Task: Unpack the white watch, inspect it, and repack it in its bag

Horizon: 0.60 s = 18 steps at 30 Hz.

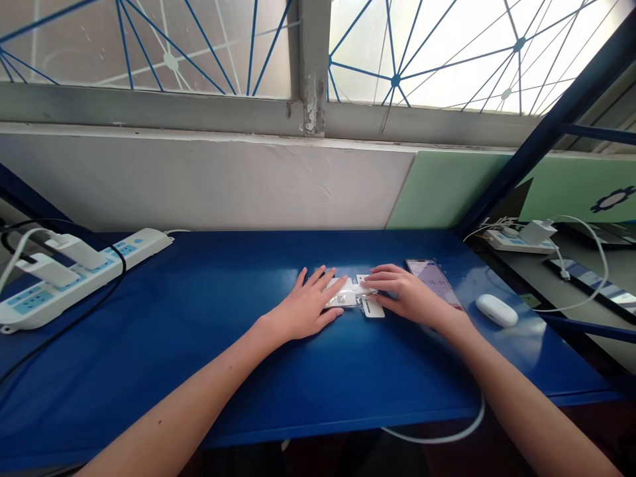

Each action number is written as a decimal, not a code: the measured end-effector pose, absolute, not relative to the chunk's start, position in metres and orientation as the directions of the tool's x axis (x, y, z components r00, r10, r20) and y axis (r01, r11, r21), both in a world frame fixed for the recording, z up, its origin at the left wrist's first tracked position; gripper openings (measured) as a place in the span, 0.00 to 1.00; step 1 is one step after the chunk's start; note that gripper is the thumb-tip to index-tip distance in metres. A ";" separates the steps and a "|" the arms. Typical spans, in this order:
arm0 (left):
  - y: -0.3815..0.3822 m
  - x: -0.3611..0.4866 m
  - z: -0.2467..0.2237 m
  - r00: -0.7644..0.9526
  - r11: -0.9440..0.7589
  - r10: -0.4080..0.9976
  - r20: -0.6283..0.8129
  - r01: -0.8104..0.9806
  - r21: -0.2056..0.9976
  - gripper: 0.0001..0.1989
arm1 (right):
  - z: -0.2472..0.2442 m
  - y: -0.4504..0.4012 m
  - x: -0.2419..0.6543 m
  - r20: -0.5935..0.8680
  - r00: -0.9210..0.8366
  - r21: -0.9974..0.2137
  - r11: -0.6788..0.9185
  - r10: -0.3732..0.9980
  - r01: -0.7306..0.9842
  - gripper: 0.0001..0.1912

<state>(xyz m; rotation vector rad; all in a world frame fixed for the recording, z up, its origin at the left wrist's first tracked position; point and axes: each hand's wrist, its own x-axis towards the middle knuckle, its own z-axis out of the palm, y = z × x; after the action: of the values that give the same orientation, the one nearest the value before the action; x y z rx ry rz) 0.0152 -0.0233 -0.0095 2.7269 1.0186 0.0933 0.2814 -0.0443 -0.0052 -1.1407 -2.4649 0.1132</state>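
**First:** Head view. Where do the small white packets point(342, 295) lie?

**Second:** On the blue tabletop point(248, 397), near its middle, between the two hands. Clear wrapping glints on them. A white card-like piece point(373, 309) sits at their right, angled toward the person.

**First:** Report the left hand point(301, 311).

**Second:** Palm down. Its fingers point(315, 275) are spread, with the index finger lying over the packets.

**First:** The right hand point(405, 295)?

**Second:** Reaching in from the right, fingers held close together over the packets, beside the card-like piece. From where I stand, I cannot tell whether they pinch anything.

**First:** List adjacent items.

**Second:** A phone point(434, 278), screen lit, lies just beyond the right hand, which partly covers it. A rounded white case point(497, 311) rests farther right. At far left, a white power strip point(20, 311) carries two white adapters point(48, 269); a black cable point(124, 266) loops across it.

**First:** Backing surfaces?

**Second:** A pale panel point(223, 182) and, to its right, a green panel point(437, 185).
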 end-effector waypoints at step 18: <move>-0.023 0.015 -0.012 0.759 -0.741 0.649 0.041 0.620 0.257 0.29 | -0.008 -0.042 0.281 0.374 -0.588 -0.220 0.685 0.717 0.695 0.13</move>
<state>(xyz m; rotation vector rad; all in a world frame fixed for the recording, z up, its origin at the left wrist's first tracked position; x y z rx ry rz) 0.0146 -0.0229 -0.0121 2.7287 0.9993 0.1871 0.2808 -0.0417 -0.0080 -1.0956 -2.4622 0.0699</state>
